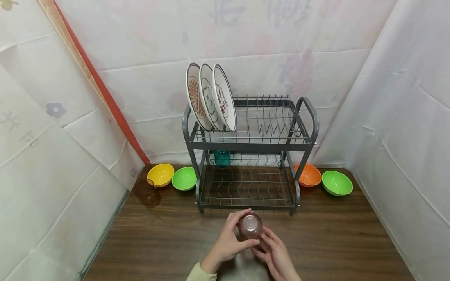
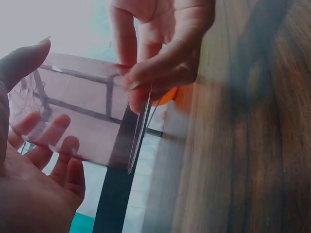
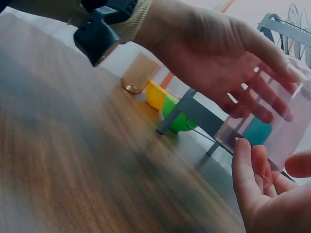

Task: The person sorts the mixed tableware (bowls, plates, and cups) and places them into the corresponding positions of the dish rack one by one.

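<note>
A clear pinkish drinking glass is held above the table's front part, its base turned up toward the head camera. Around the base end curl the thumb and fingers of my left hand. At the rim, my right hand pinches the glass with its fingertips, as the left wrist view shows the glass lying on its side between both hands. Just beyond the hands stands a two-tier dark metal dish rack. A teal cup sits on its lower tier, at the back left.
Three patterned plates stand upright at the rack's upper left. Left of the rack are a brown see-through glass, a yellow bowl and a green bowl. An orange bowl and another green bowl sit right.
</note>
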Demonstrator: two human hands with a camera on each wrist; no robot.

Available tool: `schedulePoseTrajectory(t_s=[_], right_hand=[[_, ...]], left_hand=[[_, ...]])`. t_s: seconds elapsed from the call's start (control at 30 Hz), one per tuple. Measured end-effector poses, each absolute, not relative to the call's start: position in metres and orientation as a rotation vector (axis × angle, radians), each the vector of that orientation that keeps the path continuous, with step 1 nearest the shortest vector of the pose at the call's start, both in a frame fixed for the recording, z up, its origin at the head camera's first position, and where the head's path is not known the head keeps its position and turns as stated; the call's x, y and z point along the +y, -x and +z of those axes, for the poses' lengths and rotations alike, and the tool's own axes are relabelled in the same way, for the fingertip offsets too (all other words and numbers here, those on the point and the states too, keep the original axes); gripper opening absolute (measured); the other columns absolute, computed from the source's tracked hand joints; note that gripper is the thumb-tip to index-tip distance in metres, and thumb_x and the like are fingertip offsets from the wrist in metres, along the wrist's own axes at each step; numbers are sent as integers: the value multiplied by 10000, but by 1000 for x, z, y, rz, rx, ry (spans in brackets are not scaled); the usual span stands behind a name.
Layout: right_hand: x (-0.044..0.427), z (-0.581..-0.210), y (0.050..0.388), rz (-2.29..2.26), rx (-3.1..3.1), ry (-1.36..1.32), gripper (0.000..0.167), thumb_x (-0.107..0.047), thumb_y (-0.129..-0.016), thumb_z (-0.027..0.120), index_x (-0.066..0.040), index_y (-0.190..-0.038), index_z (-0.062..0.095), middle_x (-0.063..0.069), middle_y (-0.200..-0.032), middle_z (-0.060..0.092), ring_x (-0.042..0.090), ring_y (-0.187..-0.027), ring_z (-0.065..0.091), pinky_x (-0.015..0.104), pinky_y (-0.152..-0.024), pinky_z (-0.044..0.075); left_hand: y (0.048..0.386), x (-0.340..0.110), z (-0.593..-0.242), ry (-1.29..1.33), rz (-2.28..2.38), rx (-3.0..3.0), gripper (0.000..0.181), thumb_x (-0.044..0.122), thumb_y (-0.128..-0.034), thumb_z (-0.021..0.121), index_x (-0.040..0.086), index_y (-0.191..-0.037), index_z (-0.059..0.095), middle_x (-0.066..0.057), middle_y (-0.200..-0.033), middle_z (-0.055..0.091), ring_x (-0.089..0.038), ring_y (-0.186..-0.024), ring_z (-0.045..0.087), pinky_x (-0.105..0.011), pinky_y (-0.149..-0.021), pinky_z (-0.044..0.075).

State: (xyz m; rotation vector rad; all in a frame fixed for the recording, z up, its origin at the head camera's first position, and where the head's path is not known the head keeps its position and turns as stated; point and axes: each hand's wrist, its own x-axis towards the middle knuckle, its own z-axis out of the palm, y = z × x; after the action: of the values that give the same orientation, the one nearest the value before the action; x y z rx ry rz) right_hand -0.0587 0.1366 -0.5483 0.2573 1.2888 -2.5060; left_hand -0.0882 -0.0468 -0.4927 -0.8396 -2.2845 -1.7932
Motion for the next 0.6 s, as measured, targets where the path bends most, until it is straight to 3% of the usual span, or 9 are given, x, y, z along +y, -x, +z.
schedulePoseTrajectory(t_s=[0.27, 0.6], right_hand=[[136, -551, 59, -2421, 1345, -229, 413, -245, -1044, 529, -65, -1415, 499, 14, -1240, 612, 162, -1106, 609, 420, -927, 508], [139, -549, 62, -2336, 1495, -228, 627, -290, -1039, 540, 26, -1524, 300, 27, -1189, 633, 179, -1075, 607, 436, -948, 496]], left_hand=[[90, -47, -488, 834, -1799, -2325, 726, 93, -726, 884, 107, -1372, 551, -101, -1252, 592, -180, -1087, 487, -295, -860, 437], [112, -53, -501, 819, -1750, -2455, 736, 291, -751, 890, 284, -1394, 533, 53, -1208, 580, -136, -1034, 488, -308, -847, 440]])
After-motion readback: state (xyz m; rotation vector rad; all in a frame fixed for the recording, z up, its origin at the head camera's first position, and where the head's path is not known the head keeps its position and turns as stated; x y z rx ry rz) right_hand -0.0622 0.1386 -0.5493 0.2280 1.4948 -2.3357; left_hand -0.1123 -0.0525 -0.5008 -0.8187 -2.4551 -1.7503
